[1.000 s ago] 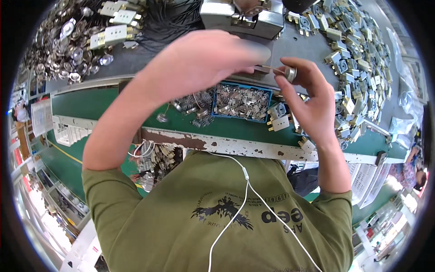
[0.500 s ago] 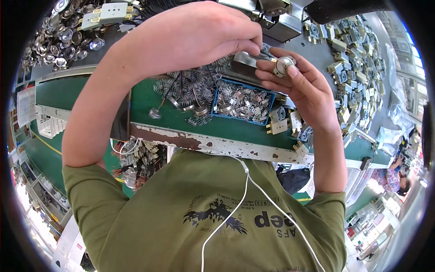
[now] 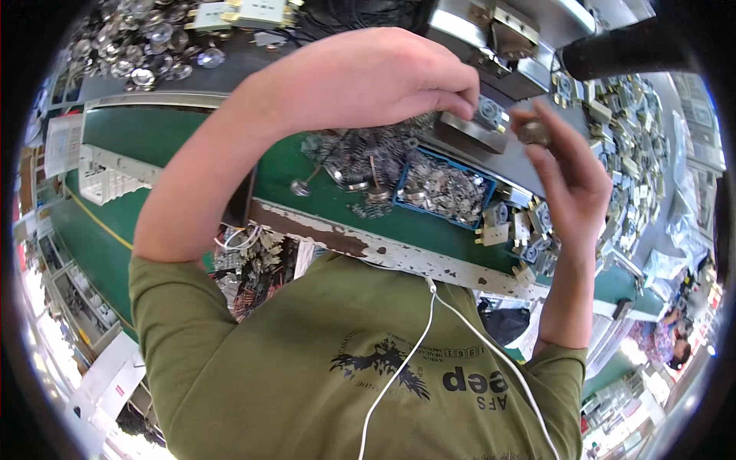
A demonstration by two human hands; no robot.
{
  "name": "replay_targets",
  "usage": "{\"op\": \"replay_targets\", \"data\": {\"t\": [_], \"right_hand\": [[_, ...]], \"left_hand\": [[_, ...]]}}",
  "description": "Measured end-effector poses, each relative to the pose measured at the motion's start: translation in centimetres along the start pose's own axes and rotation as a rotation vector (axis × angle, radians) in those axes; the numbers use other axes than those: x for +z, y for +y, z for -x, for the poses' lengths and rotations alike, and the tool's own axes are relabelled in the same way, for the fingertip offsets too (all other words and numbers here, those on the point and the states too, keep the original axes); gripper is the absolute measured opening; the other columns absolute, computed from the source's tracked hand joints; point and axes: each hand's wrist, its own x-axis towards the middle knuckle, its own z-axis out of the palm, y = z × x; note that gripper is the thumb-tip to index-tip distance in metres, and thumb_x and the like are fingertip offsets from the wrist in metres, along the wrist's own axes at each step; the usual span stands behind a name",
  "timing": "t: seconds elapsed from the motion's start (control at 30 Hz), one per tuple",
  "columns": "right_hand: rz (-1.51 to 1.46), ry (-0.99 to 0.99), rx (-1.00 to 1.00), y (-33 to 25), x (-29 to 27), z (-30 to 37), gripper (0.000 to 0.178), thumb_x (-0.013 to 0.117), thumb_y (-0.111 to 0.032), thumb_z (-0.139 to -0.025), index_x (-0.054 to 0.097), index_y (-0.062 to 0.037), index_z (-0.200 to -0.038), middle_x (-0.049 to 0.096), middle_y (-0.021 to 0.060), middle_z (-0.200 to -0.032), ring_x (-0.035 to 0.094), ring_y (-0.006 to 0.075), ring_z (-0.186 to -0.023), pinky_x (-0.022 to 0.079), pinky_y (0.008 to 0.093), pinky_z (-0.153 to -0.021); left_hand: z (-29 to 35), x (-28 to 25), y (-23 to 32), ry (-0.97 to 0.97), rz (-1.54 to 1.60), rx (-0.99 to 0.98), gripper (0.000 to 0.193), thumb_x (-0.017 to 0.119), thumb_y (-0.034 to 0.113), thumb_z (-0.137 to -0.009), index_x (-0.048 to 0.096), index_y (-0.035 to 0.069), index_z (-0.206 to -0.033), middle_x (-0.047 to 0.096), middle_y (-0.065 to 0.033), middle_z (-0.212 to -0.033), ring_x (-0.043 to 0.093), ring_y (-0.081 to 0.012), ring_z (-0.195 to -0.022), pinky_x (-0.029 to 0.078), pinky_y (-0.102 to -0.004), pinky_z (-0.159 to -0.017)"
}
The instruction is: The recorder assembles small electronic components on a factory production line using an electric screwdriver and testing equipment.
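My right hand (image 3: 573,172) pinches a small round metal cap (image 3: 534,133) between thumb and fingertips, above the right part of the bench. My left hand (image 3: 429,77) reaches across from the left with its fingers closed together; what they hold, if anything, is hidden. Right beside those fingertips, a grey switch housing (image 3: 489,112) with a round recess and brass tabs sits at a metal block (image 3: 471,133). Whether the left fingers touch the housing I cannot tell. Below the block, a blue tray (image 3: 399,201) holds many small metal clips.
Loose springs (image 3: 360,153) and round metal parts on wires lie left of the tray. A metal fixture (image 3: 498,46) stands behind the hands, near a dark tube (image 3: 625,55). Many switch housings (image 3: 625,153) cover the right side; shiny metal caps (image 3: 142,50) are heaped far left.
My right hand has moved right with the round cap, away from the left hand. The left fingers now sit by the switch housing. The whole view has shifted somewhat.
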Motion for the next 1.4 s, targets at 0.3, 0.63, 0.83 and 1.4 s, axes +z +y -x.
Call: {"op": "replay_targets", "data": {"t": [0.3, 0.63, 0.83, 1.4], "right_hand": [[0.282, -0.365, 0.04, -3.3, -0.2, -2.5, 0.013, 0.068, 0.0, -0.093, 0.069, 0.0003, -0.106, 0.073, 0.0083, -0.103, 0.068, 0.0155, -0.096, 0.053, 0.0316, -0.088], [-0.057, -0.291, 0.379, -1.0, -1.1, -2.3, 0.031, 0.066, -0.008, -0.099, 0.063, 0.001, -0.129, 0.07, 0.0067, -0.101, 0.065, 0.0107, -0.091, 0.054, 0.0277, -0.083], [-0.351, 0.232, 0.276, -0.6, 4.0, 1.8, 0.042, 0.069, 0.001, -0.096, 0.058, 0.0022, -0.137, 0.072, 0.0102, -0.103, 0.069, 0.0134, -0.09, 0.057, 0.0276, -0.084], [0.1, -0.04, 0.303, -1.1, -0.8, 1.1, 0.041, 0.066, -0.007, -0.099, 0.061, -0.002, -0.139, 0.071, 0.0089, -0.117, 0.065, 0.0124, -0.106, 0.052, 0.0294, -0.094]], "left_hand": [[1.2, 1.2, 0.6, -0.01, -0.322, 0.08, 0.022, 0.069, 0.007, -0.082, 0.069, 0.009, -0.103, 0.062, -0.0076, -0.086, 0.063, -0.0283, -0.086, 0.052, -0.0399, -0.077], [0.0, 1.7, 0.5, -0.009, -0.37, 0.09, 0.015, 0.063, 0.011, -0.088, 0.067, 0.01, -0.102, 0.066, -0.0069, -0.091, 0.067, -0.0266, -0.09, 0.054, -0.0389, -0.082], [-0.1, 2.8, 1.0, 0.109, -0.234, 0.025, 0.022, 0.071, 0.028, -0.092, 0.064, 0.009, -0.099, 0.063, -0.0093, -0.077, 0.066, -0.0304, -0.08, 0.054, -0.0412, -0.071], [0.3, 2.1, 2.2, -0.083, -0.314, 0.009, 0.035, 0.073, 0.032, -0.088, 0.065, 0.014, -0.117, 0.069, -0.0066, -0.085, 0.07, -0.0275, -0.087, 0.054, -0.0432, -0.078]]}}
